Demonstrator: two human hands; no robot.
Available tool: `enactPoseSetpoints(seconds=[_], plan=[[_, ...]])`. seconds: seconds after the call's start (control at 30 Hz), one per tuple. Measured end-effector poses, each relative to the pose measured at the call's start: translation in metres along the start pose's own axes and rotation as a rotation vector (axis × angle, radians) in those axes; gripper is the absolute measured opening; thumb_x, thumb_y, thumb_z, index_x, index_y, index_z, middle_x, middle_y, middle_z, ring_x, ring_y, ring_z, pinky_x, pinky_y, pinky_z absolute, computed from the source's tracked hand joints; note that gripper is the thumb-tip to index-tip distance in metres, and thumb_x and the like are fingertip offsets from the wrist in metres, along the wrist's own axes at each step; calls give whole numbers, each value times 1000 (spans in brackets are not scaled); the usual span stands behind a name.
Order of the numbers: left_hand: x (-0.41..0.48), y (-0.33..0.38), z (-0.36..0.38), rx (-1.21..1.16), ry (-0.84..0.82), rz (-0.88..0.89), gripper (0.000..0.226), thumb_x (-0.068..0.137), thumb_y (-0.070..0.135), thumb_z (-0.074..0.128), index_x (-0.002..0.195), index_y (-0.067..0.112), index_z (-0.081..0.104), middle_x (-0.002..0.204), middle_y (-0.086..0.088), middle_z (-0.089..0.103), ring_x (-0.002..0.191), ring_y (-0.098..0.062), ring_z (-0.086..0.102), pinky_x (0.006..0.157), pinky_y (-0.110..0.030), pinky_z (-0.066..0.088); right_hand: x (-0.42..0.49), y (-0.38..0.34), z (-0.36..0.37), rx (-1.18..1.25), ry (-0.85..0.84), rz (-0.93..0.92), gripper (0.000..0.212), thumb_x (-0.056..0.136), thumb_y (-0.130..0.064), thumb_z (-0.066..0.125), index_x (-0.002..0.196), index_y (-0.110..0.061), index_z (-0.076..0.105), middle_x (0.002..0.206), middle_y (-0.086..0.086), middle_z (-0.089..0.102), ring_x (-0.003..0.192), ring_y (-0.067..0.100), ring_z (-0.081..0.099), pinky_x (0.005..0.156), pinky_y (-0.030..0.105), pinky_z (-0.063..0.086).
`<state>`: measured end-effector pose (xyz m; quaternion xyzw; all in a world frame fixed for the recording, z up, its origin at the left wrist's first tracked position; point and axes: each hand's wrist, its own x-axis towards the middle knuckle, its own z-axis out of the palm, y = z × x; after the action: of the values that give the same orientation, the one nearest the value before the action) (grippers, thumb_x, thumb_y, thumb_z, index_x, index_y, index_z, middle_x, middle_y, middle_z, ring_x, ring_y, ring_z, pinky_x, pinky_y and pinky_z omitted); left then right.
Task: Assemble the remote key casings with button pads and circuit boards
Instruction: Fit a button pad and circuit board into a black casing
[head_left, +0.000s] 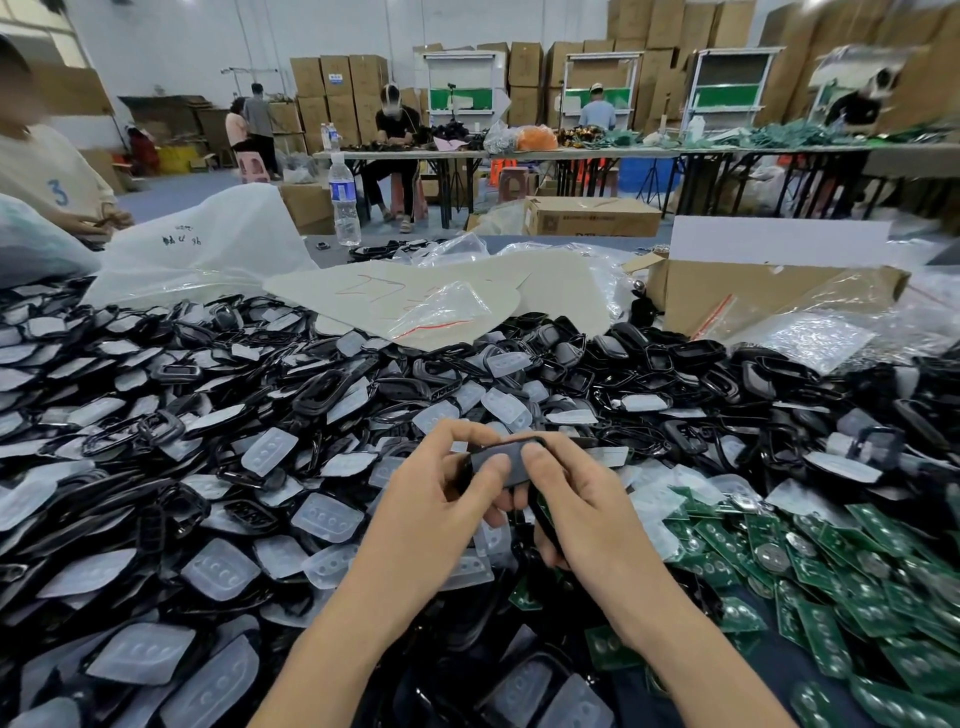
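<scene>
Both of my hands hold one black remote key casing (511, 462) above the table's middle. My left hand (441, 499) grips its left end, thumb pressed on top. My right hand (576, 499) grips the right end, thumb on top too, fingers curled beneath. A second dark piece (545, 525) sticks out below my right palm. A wide heap of black casings (332, 384) and translucent white button pads (221, 569) covers the table to the left and ahead. Green circuit boards (831, 566) lie piled on the right.
A sheet of cardboard (415, 296) with small plastic bags lies beyond the heap. An open cardboard box (753, 296) stands at the back right, a water bottle (344, 200) at the back. A seated person (47, 171) is at the far left; others work at distant tables.
</scene>
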<state>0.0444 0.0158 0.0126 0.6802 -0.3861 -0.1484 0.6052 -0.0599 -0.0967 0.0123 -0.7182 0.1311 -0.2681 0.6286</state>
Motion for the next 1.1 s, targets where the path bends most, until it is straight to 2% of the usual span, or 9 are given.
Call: enactPoseSetpoints(seconds=[0.13, 0.23, 0.37, 0.47, 0.63, 0.73, 0.83, 0.97, 1.1], plan=[[2, -1, 0, -14, 78, 14, 16, 99, 24, 60, 99, 39, 58, 75, -1, 73, 64, -15, 68, 60, -20, 51, 5, 1, 0, 196, 9, 176, 23, 104, -45, 47, 108, -41, 69, 75, -6, 69, 46, 13, 53, 42, 21, 41], [4, 1, -3, -146, 155, -27, 8, 100, 21, 59, 107, 22, 55, 78, -6, 75, 62, -14, 66, 56, -19, 50, 13, 3, -3, 475, 63, 368, 27, 103, -18, 45, 120, -28, 64, 79, 3, 72, 49, 17, 58, 42, 23, 43], [6, 4, -6, -274, 158, -99, 13, 100, 18, 60, 109, 17, 52, 84, -9, 76, 65, -15, 67, 58, -21, 52, 12, 4, -6, 610, 64, 308, 43, 98, 9, 44, 131, -17, 52, 93, 8, 77, 68, 18, 70, 57, 28, 56], [6, 4, -6, -264, 146, -97, 17, 98, 17, 61, 112, 17, 52, 88, -7, 77, 68, -15, 68, 62, -21, 54, 10, 4, -6, 563, 29, 256, 39, 102, 6, 43, 134, -17, 48, 105, 9, 77, 83, 18, 74, 65, 29, 59], [7, 2, -4, -259, 156, -80, 21, 99, 17, 61, 117, 25, 55, 88, -6, 77, 68, -14, 68, 63, -22, 55, 9, 6, -10, 545, 44, 189, 26, 101, 1, 51, 118, -13, 65, 111, 8, 76, 96, 19, 75, 74, 26, 59], [7, 3, -4, -269, 157, -72, 18, 100, 16, 59, 115, 24, 55, 86, -6, 77, 66, -13, 67, 62, -22, 55, 10, 8, -9, 463, 79, 156, 22, 93, -14, 66, 110, -22, 77, 110, 5, 77, 93, 15, 74, 74, 21, 57], [6, 3, -3, -274, 146, -78, 18, 100, 15, 58, 116, 23, 53, 87, -5, 77, 67, -12, 68, 62, -21, 55, 12, 11, -11, 406, 136, 132, 36, 76, -29, 77, 112, -28, 77, 100, 0, 77, 82, 10, 70, 64, 16, 52], [5, 3, -3, -294, 137, -70, 17, 101, 15, 57, 116, 20, 52, 90, -6, 77, 70, -16, 70, 64, -23, 57, 15, 12, -13, 391, 184, 90, 30, 71, -30, 80, 101, -30, 79, 65, -10, 62, 55, 5, 49, 49, 16, 42], [5, 3, -3, -317, 141, -62, 17, 101, 15, 58, 116, 23, 55, 82, -7, 75, 66, -17, 68, 61, -23, 54, 14, 11, -13, 476, 197, 123, 9, 70, -30, 80, 79, -29, 81, 50, -6, 42, 47, 6, 36, 44, 17, 35]])
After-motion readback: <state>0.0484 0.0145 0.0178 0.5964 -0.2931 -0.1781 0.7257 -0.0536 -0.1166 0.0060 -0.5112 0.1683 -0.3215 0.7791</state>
